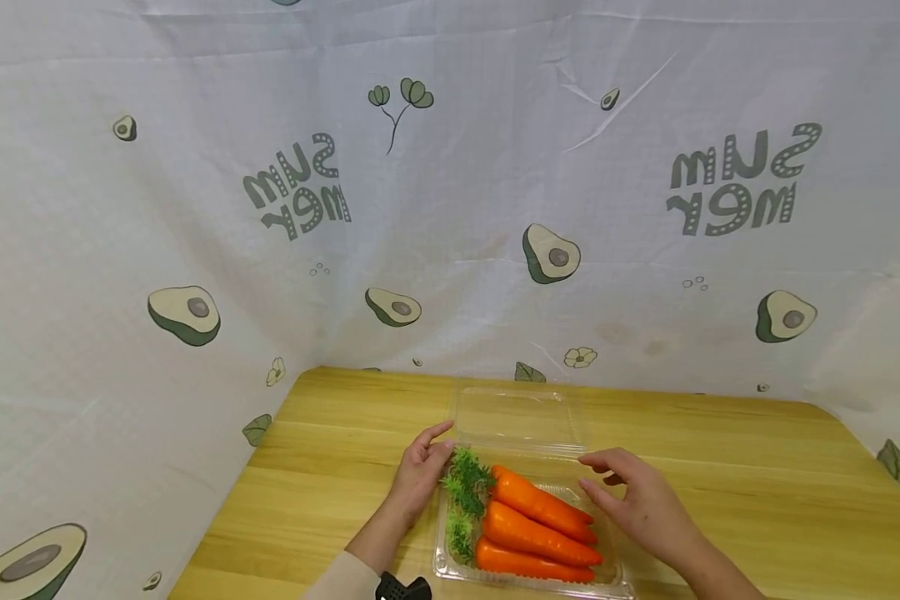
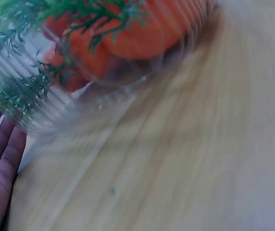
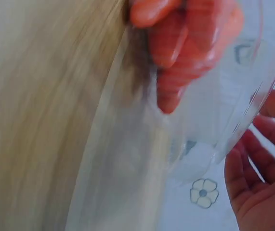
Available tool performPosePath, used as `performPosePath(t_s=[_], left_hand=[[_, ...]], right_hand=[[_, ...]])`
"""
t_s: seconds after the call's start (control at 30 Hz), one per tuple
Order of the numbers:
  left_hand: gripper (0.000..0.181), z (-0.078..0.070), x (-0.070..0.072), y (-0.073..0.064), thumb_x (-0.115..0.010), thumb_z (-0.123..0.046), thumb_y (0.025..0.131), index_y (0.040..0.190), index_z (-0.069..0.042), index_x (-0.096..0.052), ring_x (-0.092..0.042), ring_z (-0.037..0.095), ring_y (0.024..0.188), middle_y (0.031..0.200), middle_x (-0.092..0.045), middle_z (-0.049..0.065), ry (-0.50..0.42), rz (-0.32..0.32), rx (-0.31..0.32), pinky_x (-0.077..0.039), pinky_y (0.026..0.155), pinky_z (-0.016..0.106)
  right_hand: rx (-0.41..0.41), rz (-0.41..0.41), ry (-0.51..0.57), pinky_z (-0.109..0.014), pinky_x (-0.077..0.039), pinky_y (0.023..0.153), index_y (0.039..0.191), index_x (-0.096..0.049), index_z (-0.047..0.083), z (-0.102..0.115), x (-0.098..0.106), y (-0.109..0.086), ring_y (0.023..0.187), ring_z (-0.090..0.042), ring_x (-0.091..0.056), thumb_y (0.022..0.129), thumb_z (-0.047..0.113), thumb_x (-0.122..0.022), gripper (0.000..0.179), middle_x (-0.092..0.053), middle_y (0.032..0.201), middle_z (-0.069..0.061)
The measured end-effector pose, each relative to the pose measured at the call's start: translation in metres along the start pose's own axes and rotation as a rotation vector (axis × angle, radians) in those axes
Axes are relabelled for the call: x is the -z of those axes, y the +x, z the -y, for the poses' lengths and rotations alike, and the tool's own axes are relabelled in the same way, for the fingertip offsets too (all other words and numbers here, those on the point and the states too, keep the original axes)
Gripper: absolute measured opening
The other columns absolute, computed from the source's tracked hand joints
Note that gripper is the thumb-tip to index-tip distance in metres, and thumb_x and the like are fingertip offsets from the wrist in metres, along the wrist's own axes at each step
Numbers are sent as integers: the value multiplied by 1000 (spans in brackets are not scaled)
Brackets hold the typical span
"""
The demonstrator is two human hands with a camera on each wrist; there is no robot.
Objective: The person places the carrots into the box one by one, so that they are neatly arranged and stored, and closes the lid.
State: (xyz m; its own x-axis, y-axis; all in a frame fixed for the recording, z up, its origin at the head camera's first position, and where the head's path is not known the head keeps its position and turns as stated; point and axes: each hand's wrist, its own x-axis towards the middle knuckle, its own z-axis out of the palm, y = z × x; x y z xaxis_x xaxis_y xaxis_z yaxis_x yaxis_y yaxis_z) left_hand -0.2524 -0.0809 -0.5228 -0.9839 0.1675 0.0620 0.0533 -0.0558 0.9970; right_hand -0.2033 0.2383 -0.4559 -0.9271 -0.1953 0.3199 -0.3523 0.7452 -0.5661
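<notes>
A clear plastic clamshell box lies on the table with its lid swung back, away from me. Inside it, orange carrots lie side by side, their green leafy tops toward the left. My left hand is at the box's back left corner, its fingers fairly straight and touching or close to the wall. At the back right corner is my right hand, thumb and fingers spread and loosely bent. In the right wrist view its fingers reach the clear plastic; firm contact is hard to tell.
The box stands near the front of a wooden table. A white curtain printed with avocados and the word "summer" hangs behind and at both sides. A black band is on the left wrist.
</notes>
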Motion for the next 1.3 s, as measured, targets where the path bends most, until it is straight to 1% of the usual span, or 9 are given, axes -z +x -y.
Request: performPosePath(t_s=[0.1, 0.2, 0.33, 0.43, 0.5, 0.57, 0.7, 0.9, 1.3], left_hand=[[55, -5, 4, 2, -57, -23, 105, 154, -5, -40, -45, 7, 66, 74, -54, -8, 12, 12, 22, -41, 66, 23], [62, -11, 11, 4, -60, -22, 103, 157, -4, -35, -53, 8, 69, 84, -64, -5, 26, 43, 65, -46, 67, 24], [66, -24, 22, 8, -62, -20, 101, 157, 0, -32, -61, 10, 73, 95, -69, 0, 17, 132, 162, -52, 68, 25], [65, -34, 28, 11, -62, -16, 100, 155, 0, -34, -60, 10, 74, 100, -65, 2, 3, 221, 243, -53, 69, 25], [63, -38, 30, 14, -61, -13, 99, 155, -1, -34, -60, 10, 75, 99, -62, 3, -14, 269, 291, -53, 69, 25], [63, -41, 32, 15, -60, -11, 99, 156, -2, -34, -59, 11, 75, 96, -59, 3, -30, 306, 327, -54, 69, 24], [64, -43, 33, 17, -58, -8, 100, 158, -4, -32, -60, 11, 74, 92, -58, 3, -67, 340, 369, -56, 69, 24], [66, -44, 32, 17, -60, -7, 99, 158, -3, -31, -60, 11, 76, 99, -56, 5, -97, 347, 374, -57, 69, 24], [67, -45, 31, 18, -61, -4, 99, 159, -4, -30, -60, 12, 76, 109, -55, 8, -109, 342, 364, -57, 68, 24]], right_hand=[[-63, 6, 16, -26, -58, 74, 120, -72, 9, -7, 2, 4, 94, -20, -67, 88, 17, -81, 34, -71, 112, -6], [-199, 92, 110, -25, -57, 73, 133, -63, 3, -15, 6, 10, 97, -22, -67, 94, 23, -76, 46, -68, 119, -14], [-380, 258, 373, -27, -58, 76, 148, -45, -5, -29, 12, 19, 96, -19, -67, 101, 30, -66, 62, -66, 121, -15], [-445, 394, 646, -26, -58, 77, 153, -33, -7, -40, 15, 25, 90, -13, -66, 105, 28, -58, 65, -66, 116, -8], [-466, 478, 822, -23, -57, 77, 153, -35, -4, -47, 17, 28, 86, -10, -65, 106, 25, -54, 58, -65, 113, -2], [-475, 548, 970, -20, -56, 75, 148, -46, 4, -54, 17, 30, 83, -6, -65, 107, 22, -52, 44, -65, 108, 3], [-476, 617, 1157, -17, -56, 73, 130, -60, 24, -62, 15, 29, 81, -2, -68, 108, 15, -50, 26, -68, 100, 7], [-472, 621, 1226, -18, -57, 73, 128, -60, 28, -66, 13, 27, 80, -2, -69, 108, 13, -49, 27, -69, 93, 7], [-492, 574, 1184, -18, -56, 71, 127, -61, 30, -66, 12, 27, 76, -2, -67, 107, 14, -53, 27, -68, 87, 8]])
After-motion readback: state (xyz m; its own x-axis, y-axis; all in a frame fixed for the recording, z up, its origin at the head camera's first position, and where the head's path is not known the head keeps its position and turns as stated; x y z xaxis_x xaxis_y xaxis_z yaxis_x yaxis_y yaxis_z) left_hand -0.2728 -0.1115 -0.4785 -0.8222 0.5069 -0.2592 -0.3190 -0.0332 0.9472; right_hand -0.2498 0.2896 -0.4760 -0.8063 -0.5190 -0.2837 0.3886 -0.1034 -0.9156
